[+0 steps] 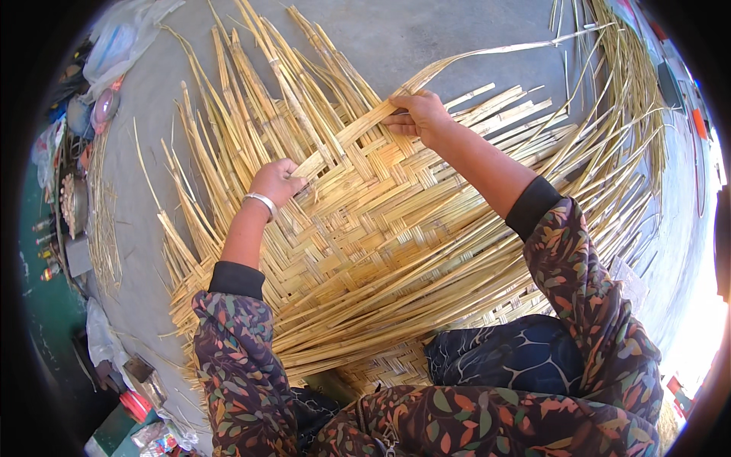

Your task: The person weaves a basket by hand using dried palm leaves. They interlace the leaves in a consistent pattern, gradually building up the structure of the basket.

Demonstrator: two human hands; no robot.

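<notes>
Leaf-printed jacket (472,423) sits at six o'clock; the left hand (276,183) at ten and right hand (420,116) at one pinch a flat reed strip (365,125) slanting toward two, over the woven mat (365,221) at centre; loose reeds (628,76) lie at two on grey floor (487,30).

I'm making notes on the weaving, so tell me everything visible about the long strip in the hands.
The strip is flat, pale yellow and apparently split cane. It slants across the woven mat, its near end at the left hand; the right hand pinches it farther up. Beyond, it narrows and curves right over the grey floor.
</notes>
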